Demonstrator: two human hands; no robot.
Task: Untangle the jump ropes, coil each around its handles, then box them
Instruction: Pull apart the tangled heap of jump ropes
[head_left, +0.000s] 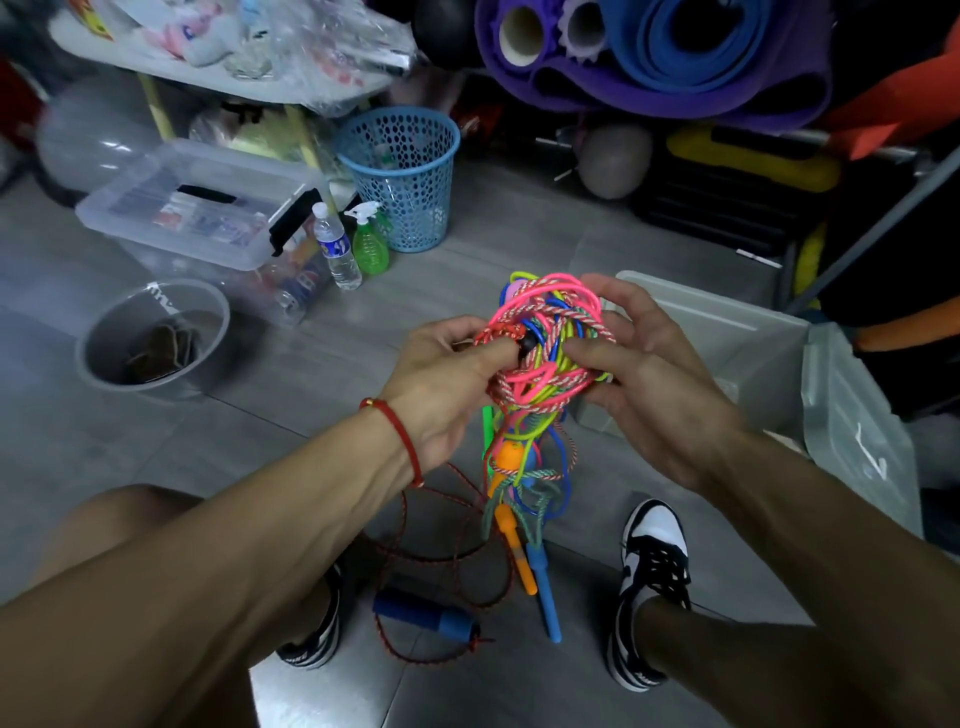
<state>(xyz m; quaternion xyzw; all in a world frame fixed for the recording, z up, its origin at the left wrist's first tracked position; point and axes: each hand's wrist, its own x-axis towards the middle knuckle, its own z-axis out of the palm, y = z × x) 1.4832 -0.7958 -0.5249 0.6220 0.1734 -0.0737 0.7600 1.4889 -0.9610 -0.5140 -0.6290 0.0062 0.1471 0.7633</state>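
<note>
A tangled ball of jump ropes (545, 338), pink, neon green, blue and red-white braided, is held up between both hands. My left hand (441, 379) pinches a braided strand near a small black end piece. My right hand (639, 374) cups the tangle from the right, fingers in the loops. Orange (514, 551) and blue (545, 592) thin handles dangle below the ball. A dark red speckled rope (441, 551) lies in loops on the floor with its thick blue handle (421, 613). A grey open box (722, 338) stands behind my right hand.
The box's clear lid (857, 431) leans at the right. On the left floor sit a grey bucket (150, 338), a clear lidded bin (202, 213), a water bottle (337, 249), a green spray bottle (370, 244) and a blue basket (405, 176). Rolled mats fill the back.
</note>
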